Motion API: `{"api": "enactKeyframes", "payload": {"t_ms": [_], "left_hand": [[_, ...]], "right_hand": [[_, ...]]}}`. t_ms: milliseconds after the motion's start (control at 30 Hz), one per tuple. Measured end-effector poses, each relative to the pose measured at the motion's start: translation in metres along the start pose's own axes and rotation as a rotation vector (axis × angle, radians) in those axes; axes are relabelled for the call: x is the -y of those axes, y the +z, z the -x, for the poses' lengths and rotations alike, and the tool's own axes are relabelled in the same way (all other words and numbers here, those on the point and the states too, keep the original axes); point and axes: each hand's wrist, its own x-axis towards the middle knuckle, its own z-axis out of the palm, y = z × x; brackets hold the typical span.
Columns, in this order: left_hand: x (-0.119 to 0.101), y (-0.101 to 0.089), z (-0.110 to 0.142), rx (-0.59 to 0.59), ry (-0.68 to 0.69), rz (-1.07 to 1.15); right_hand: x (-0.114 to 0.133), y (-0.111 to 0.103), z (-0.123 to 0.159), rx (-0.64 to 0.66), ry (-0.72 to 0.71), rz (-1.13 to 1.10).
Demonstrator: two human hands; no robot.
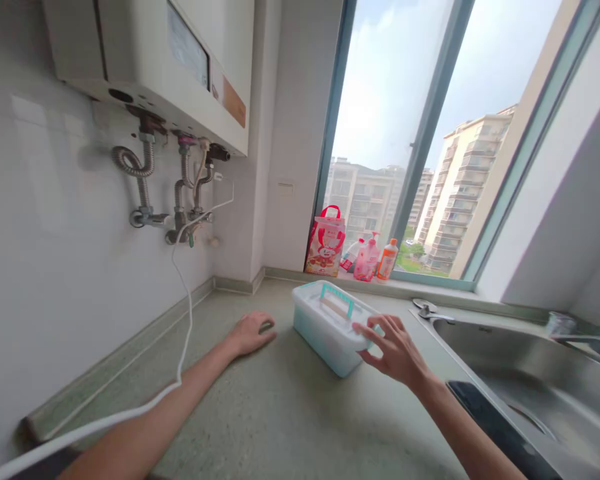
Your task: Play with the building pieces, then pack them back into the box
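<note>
A pale blue-green plastic storage box [325, 337] with a whitish lid and a teal folding handle [338, 300] stands on the countertop, its lid on and the handle raised. My right hand [393, 350] is at the near right corner of the box, its fingers on the lid's edge and the thumb lower down against the corner. To the left of the box, apart from it, my left hand [253, 333] rests on the counter. Its fingers are loosely curved with a gap to the thumb, and it holds nothing.
A stainless steel sink [530, 373] lies to the right, with a dark flat object [495, 427] along its near edge. A white cable [187, 313] hangs across my left forearm. Pink bottles [366, 259], an orange bottle [387, 260] and a red-handled bag [326, 247] stand on the windowsill.
</note>
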Motion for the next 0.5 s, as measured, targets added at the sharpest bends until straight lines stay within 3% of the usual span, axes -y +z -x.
{"api": "enactKeyframes", "payload": {"t_ms": [133, 333, 500], "left_hand": [[0.001, 0.001, -0.001, -0.005, 0.017, -0.003], [0.005, 0.001, -0.002, -0.002, 0.047, 0.003], [0.002, -0.004, -0.002, -0.02, 0.045, 0.039]], "right_hand": [[-0.024, -0.014, 0.011, 0.051, 0.141, 0.109], [-0.06, -0.021, 0.037, 0.157, 0.475, 0.314], [-0.073, -0.029, 0.048, 0.224, 0.656, 0.414]]}}
